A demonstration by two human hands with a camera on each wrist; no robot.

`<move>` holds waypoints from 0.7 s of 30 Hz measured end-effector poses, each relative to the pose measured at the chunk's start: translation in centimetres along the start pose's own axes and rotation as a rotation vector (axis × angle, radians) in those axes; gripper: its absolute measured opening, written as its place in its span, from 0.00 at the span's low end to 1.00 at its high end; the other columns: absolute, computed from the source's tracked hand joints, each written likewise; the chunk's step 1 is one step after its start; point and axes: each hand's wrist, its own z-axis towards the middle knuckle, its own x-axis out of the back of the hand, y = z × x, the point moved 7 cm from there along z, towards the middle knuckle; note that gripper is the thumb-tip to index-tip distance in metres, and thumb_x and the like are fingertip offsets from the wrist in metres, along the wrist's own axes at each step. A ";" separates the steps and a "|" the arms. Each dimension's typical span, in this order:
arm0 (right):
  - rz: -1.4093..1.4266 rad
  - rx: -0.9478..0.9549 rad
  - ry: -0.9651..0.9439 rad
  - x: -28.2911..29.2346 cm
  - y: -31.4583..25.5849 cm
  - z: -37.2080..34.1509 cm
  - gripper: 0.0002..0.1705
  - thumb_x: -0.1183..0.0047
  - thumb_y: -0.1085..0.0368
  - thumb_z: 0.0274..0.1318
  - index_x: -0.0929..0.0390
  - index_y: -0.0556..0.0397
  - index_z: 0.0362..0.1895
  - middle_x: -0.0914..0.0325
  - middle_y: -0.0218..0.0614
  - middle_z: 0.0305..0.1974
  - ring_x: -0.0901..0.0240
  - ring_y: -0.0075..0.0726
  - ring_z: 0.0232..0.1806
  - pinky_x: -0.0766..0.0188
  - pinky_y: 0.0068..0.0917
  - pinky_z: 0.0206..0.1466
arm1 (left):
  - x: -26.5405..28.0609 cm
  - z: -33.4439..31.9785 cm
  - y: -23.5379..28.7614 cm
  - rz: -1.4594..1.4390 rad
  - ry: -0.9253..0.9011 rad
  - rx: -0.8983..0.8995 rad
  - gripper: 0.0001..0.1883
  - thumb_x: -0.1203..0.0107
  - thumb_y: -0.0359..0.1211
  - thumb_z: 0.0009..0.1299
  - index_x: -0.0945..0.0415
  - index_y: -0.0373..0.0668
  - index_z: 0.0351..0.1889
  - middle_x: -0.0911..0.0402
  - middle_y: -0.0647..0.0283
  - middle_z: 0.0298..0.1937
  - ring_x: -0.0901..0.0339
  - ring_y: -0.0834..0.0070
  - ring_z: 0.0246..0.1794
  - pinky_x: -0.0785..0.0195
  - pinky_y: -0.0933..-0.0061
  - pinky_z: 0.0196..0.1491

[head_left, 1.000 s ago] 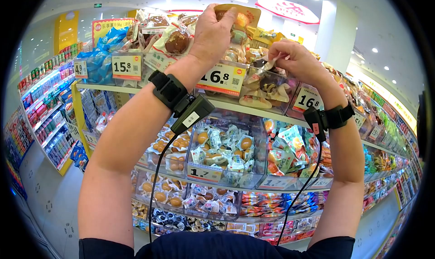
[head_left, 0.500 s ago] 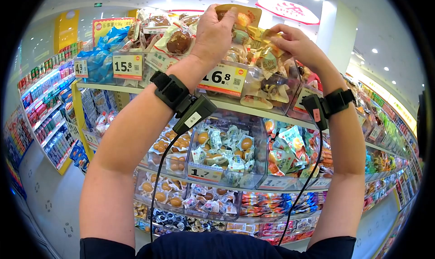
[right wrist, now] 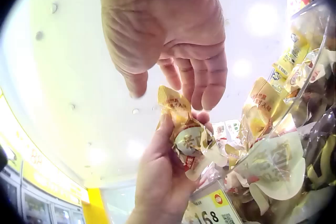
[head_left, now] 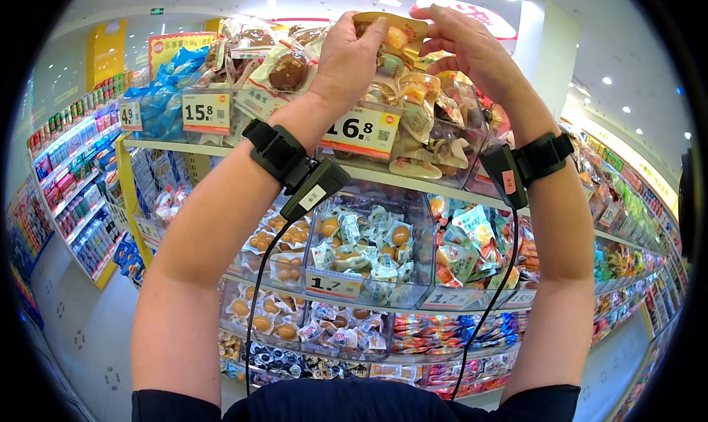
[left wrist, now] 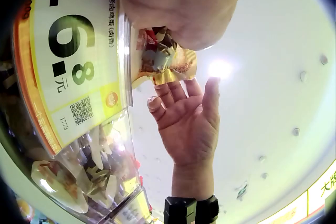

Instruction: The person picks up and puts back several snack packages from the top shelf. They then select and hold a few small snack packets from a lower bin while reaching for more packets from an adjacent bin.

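Note:
My left hand (head_left: pixel 346 57) grips a gold snack packet (head_left: pixel 402 32) with a clear window, raised over the shelf's top bin, thumb along its near side. In the right wrist view a round filling shows inside the packet (right wrist: pixel 190 139). My right hand (head_left: pixel 472 49) is beside the packet's right end, fingers spread and loosely bent, holding nothing. In the left wrist view its fingertips come right at the packet's gold edge, palm (left wrist: pixel 189 124) in sight. Below the hands, another gold-and-clear packet (head_left: pixel 418 108) lies on similar ones in the clear bin (head_left: pixel 472 160).
A 16.8 price card (head_left: pixel 363 130) fronts the bin, with a 15.8 card (head_left: pixel 206 112) to its left. Blue bags (head_left: pixel 166 79) stand farther left. Lower tiers hold bagged eggs (head_left: pixel 361 237) and colourful packets (head_left: pixel 472 237). A black cable (head_left: pixel 254 296) hangs from the left wrist camera.
My right hand was pinching a wrapper at the bin's right, then held a gold packet over the bin. It has let go and moved up and left, beside the left hand's packet.

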 end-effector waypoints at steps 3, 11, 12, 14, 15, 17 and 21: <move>-0.191 0.079 -0.087 -1.3 -0.9 0.0 0.22 0.48 0.50 0.60 0.25 0.54 0.47 0.25 0.29 0.34 0.28 0.20 0.36 0.26 0.20 0.37 | -0.6 -0.3 0.2 -0.026 -0.102 0.057 0.19 0.48 0.40 0.71 0.30 0.32 0.47 0.22 0.60 0.38 0.25 0.79 0.36 0.30 0.78 0.35; -0.296 -0.040 0.168 3.0 0.6 0.1 0.16 0.46 0.62 0.58 0.27 0.55 0.48 0.24 0.31 0.34 0.27 0.20 0.33 0.26 0.18 0.33 | -1.1 -0.1 -0.6 -0.055 -0.119 0.121 0.17 0.49 0.38 0.72 0.33 0.33 0.48 0.25 0.60 0.42 0.23 0.77 0.41 0.27 0.79 0.46; -0.281 -0.067 0.201 3.8 1.1 0.0 0.17 0.46 0.62 0.58 0.28 0.55 0.49 0.24 0.31 0.34 0.26 0.21 0.33 0.26 0.18 0.33 | -1.0 -0.1 -0.4 -0.044 -0.111 0.118 0.16 0.49 0.38 0.73 0.33 0.33 0.48 0.24 0.60 0.42 0.23 0.76 0.40 0.27 0.79 0.46; -0.250 -0.108 0.225 5.0 2.0 0.0 0.18 0.45 0.62 0.58 0.28 0.56 0.50 0.24 0.33 0.34 0.26 0.23 0.32 0.26 0.19 0.33 | -0.8 -0.3 0.1 -0.039 -0.084 0.114 0.12 0.51 0.34 0.73 0.32 0.34 0.47 0.24 0.60 0.42 0.23 0.77 0.41 0.27 0.79 0.45; -0.226 -0.098 0.236 5.0 1.9 0.2 0.18 0.45 0.63 0.57 0.28 0.57 0.50 0.24 0.35 0.34 0.25 0.23 0.32 0.25 0.20 0.33 | -0.7 -0.4 0.5 -0.066 -0.062 0.080 0.11 0.51 0.33 0.73 0.31 0.35 0.47 0.24 0.60 0.41 0.23 0.77 0.41 0.27 0.79 0.45; -0.170 -0.079 0.262 4.5 1.8 0.6 0.19 0.44 0.66 0.55 0.29 0.60 0.50 0.24 0.37 0.32 0.24 0.25 0.32 0.22 0.23 0.32 | -0.5 -0.6 1.3 -0.117 -0.022 0.016 0.09 0.52 0.32 0.73 0.31 0.36 0.46 0.23 0.62 0.40 0.23 0.78 0.42 0.28 0.80 0.44; -0.126 -0.098 0.163 1.3 2.3 2.6 0.18 0.43 0.67 0.54 0.27 0.59 0.48 0.23 0.37 0.31 0.24 0.25 0.29 0.23 0.23 0.30 | 0.4 -0.1 4.4 0.040 -0.025 -0.160 0.07 0.52 0.30 0.72 0.29 0.37 0.43 0.22 0.64 0.38 0.25 0.81 0.39 0.31 0.81 0.41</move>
